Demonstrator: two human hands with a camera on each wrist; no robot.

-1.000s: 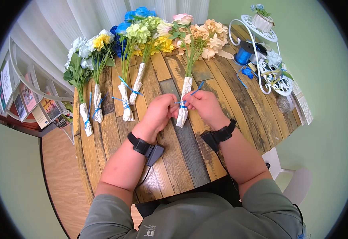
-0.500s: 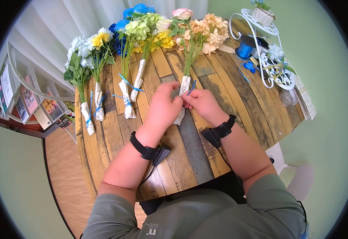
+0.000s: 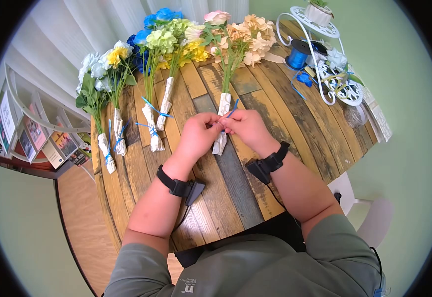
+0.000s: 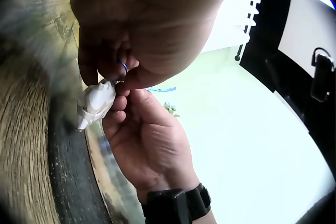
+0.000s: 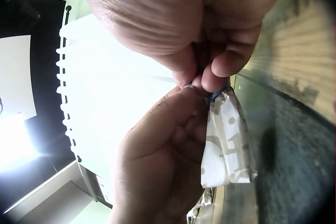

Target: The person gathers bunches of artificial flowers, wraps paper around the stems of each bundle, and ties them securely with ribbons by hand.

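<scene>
In the head view, a bouquet (image 3: 227, 69) of peach and pink flowers lies on the wooden table, its stems wrapped in white patterned paper (image 3: 220, 145). Blue ribbon (image 3: 234, 106) circles the wrap, one end poking up beside the right hand. My left hand (image 3: 198, 134) pinches the ribbon over the wrap from the left. Thumb and fingertips of my right hand (image 3: 249, 129) pinch it from the other side, the fingertips of both hands meeting. The left wrist view shows a bit of ribbon (image 4: 124, 66) between the left fingers; the knot area is hidden behind fingers.
Several wrapped bouquets tied with blue ribbon (image 3: 151, 129) lie to the left. At the back right stand a spool of blue ribbon (image 3: 297, 55) and a white metal stand (image 3: 320, 74) holding a small potted plant (image 3: 319, 14). A brochure rack (image 3: 32, 119) is beyond the table's left edge.
The left hand reached up over the wrap half a second ago, then came back down so its fingertips meet the right hand's at the ribbon. The right hand has stayed close to the wrap.
</scene>
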